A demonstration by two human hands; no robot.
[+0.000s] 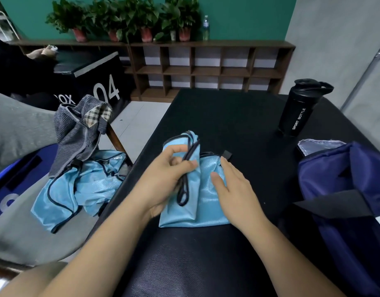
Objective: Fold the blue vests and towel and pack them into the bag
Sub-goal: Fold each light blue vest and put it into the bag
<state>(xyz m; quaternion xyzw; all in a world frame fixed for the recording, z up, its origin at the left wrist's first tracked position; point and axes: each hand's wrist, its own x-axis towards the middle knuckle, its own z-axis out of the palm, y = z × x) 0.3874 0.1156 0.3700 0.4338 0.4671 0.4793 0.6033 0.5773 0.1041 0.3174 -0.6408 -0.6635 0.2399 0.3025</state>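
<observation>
Two hands engage the blue vest [206, 209]: your left hand [169, 179] pinches its raised left flap; your right hand [231, 186] presses flat, fingers straight, nearer the navy bag [345, 179].

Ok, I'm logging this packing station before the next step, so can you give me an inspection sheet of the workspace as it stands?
Surface: black table, dark textured top.
Job's things: half-folded vest on the table; second vest crumpled on the grey chair, striped towel partly over it; navy bag at the table's right side.
Clutter: black sport bottle upright on the table.
Hands: left hand grips the half-folded vest's turned-over flap; right hand presses flat on it.
Cables: nothing seen.
Surroundings: wooden shelf with potted plants on top; black box marked 04.
</observation>
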